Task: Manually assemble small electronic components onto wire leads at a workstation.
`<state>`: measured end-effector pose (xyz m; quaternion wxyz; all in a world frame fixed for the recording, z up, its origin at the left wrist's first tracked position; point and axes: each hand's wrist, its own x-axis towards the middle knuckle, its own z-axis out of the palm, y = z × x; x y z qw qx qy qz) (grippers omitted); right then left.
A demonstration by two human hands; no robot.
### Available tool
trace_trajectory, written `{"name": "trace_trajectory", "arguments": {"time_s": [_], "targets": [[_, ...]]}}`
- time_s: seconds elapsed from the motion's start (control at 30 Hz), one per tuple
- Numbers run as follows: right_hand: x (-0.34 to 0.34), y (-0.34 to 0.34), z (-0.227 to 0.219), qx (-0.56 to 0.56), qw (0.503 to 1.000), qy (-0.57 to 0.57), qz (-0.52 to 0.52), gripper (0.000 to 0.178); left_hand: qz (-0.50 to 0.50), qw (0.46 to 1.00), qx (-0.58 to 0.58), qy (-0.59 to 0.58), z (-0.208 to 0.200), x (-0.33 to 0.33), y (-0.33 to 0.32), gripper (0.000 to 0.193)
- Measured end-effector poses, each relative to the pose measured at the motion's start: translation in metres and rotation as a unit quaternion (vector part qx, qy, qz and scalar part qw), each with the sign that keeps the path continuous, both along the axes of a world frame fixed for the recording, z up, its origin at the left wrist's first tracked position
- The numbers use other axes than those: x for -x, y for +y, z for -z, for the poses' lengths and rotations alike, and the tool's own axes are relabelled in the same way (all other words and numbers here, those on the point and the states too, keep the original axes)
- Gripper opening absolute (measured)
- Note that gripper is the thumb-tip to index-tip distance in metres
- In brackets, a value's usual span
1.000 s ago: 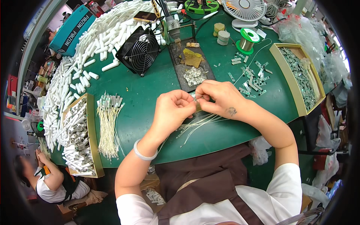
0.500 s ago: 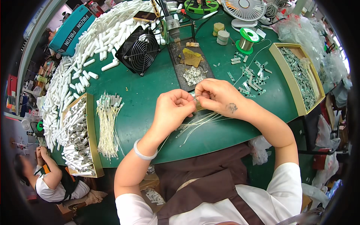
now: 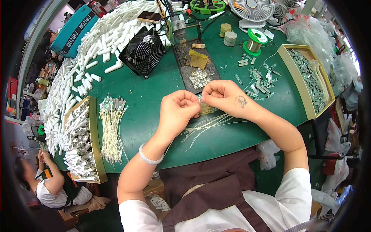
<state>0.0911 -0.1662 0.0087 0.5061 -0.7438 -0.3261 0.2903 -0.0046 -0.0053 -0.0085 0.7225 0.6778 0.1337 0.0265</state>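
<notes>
My left hand (image 3: 177, 110) is closed in a pinch over the green table. A thin cream wire (image 3: 168, 148) trails from beneath it toward the bracelet on my wrist. My right hand (image 3: 228, 99) pinches too, its thumb and forefinger meeting the left fingertips; what lies between them is too small to make out. Loose cream wires (image 3: 205, 127) spread on the table under both hands. Just beyond my fingers, a dark soldering pad (image 3: 187, 79) carries a heap of silvery solder bits (image 3: 200, 77) and a yellow-brown sponge piece (image 3: 198, 59), below a soldering iron (image 3: 178, 29).
Left stand a wire bundle (image 3: 112, 131), a box of white parts (image 3: 94, 141) and piled white tubes (image 3: 58, 112). A black fan (image 3: 143, 52) sits behind. Rightward are small circuit boards (image 3: 262, 83), a solder spool (image 3: 254, 44) and a box of boards (image 3: 299, 83). Another person (image 3: 58, 185) works at far left.
My right hand has turned slightly, and its fingertips have drawn closer to the left ones. The fine wire seen between the fingers is now mostly hidden. My left hand has barely shifted.
</notes>
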Motion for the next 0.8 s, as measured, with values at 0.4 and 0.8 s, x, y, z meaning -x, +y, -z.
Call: {"name": "trace_trajectory", "arguments": {"time_s": [0.4, 0.8], "targets": [[0.0011, -0.0004, -0.0003, 0.007, 1.000, 0.006, -0.002, 0.012, -0.002, 1.000, 0.017, 0.010, -0.0002, 0.0010, -0.0024, 0.007], [0.0002, 0.0028, 0.0054, -0.020, 0.999, -0.019, 0.025, 0.014, -0.009, 1.000, 0.005, -0.010, 0.0027, -0.0026, -0.0032, 0.002]]}}
